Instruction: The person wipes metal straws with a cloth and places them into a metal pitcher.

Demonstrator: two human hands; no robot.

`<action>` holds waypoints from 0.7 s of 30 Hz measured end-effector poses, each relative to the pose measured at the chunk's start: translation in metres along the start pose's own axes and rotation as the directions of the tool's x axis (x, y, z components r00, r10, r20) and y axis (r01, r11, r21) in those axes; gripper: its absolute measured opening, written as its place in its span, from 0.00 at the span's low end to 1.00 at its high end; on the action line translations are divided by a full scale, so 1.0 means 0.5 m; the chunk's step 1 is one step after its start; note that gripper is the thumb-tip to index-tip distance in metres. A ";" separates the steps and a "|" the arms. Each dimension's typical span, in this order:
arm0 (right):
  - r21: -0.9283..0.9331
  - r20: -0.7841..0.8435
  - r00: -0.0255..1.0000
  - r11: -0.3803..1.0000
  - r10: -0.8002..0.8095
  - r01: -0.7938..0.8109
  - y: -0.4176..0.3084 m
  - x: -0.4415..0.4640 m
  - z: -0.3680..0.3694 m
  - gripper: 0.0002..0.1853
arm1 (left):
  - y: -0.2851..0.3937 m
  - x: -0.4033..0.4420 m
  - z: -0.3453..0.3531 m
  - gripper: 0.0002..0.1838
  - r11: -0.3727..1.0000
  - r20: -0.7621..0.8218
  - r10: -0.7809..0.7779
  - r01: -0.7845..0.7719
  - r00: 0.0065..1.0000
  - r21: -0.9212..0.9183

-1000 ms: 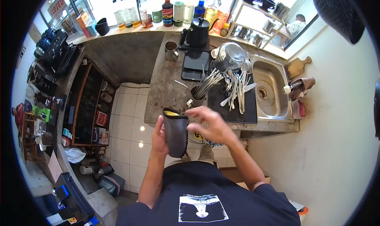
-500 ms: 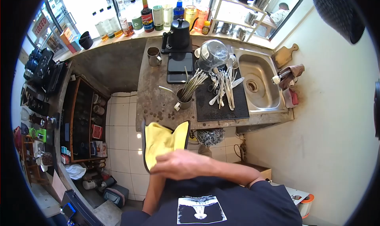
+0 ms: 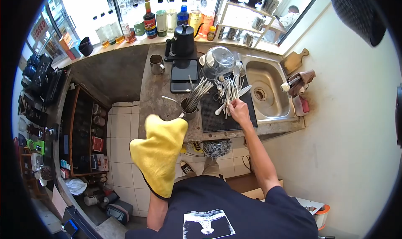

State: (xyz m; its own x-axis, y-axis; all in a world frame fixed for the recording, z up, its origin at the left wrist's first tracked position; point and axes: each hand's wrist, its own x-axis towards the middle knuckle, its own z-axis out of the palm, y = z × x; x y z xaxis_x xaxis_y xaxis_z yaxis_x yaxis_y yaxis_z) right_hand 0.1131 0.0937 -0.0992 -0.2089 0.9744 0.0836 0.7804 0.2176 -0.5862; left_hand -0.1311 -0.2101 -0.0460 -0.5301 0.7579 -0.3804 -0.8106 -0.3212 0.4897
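Note:
A yellow cloth [image 3: 161, 151] with a dark edge is held up at the end of my left forearm. It covers my left hand, so the fingers underneath are hidden. My right hand [image 3: 239, 110] is closed, its fingertips pinching metal straws [image 3: 230, 90] in the pile on the black mat [image 3: 211, 113]. How many straws it grips I cannot make out. Spoons and other cutlery lie among the pile. Left of the mat, a metal cup [image 3: 189, 112] holds a bundle of straws, and a bent straw [image 3: 171, 101] sticks out toward the left.
A clear glass jar [image 3: 218, 62] lies behind the pile, beside the steel sink [image 3: 268, 88]. A black scale [image 3: 184, 73], a black kettle [image 3: 183, 40] and a metal pitcher [image 3: 157, 65] stand on the counter. Several bottles line the window ledge. Another person sits outside.
My right hand has left the cloth and reached forward and right to the straws. The yellow cloth now spreads over my left hand. The view has shifted slightly.

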 end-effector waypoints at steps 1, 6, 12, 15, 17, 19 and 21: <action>-0.001 -0.009 1.000 1.000 -0.007 0.007 0.022 0.014 0.014 0.13 | -0.005 0.000 0.004 0.18 1.000 0.010 -0.011 0.011 1.000 0.002; -0.377 -0.035 0.996 0.922 0.078 -0.086 0.041 0.044 0.033 0.12 | -0.025 0.007 0.035 0.19 0.998 0.068 -0.063 0.062 0.996 0.013; -0.181 -0.101 0.995 0.983 0.022 -0.040 0.008 0.028 -0.025 0.10 | -0.043 0.017 0.067 0.21 0.992 0.141 -0.122 0.119 0.983 0.032; -0.132 -0.179 0.982 0.991 -0.056 0.032 0.009 0.006 -0.057 0.09 | -0.057 0.015 0.077 0.22 0.986 0.163 -0.164 0.158 0.973 0.050; -0.121 -0.200 0.975 0.990 -0.096 0.073 0.007 -0.023 -0.090 0.09 | -0.074 0.014 0.079 0.22 0.978 0.174 -0.207 0.199 0.963 0.062; -0.030 -0.251 0.968 1.000 -0.011 0.003 -0.050 -0.075 -0.145 0.09 | -0.086 0.008 0.080 0.23 0.970 0.186 -0.242 0.231 0.952 0.079; 0.066 -0.287 0.955 0.996 0.079 -0.063 -0.113 -0.136 -0.198 0.09 | -0.095 0.002 0.075 0.23 0.961 0.190 -0.275 0.262 0.943 0.089</action>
State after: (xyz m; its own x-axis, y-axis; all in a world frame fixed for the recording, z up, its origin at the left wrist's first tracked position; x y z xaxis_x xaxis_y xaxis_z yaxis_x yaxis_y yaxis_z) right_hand 0.1414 0.0207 0.0080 0.0319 0.9638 0.2647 0.7515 0.1515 -0.6421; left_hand -0.0836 -0.1730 -0.0404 -0.2295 0.9104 -0.3443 -0.8958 -0.0592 0.4406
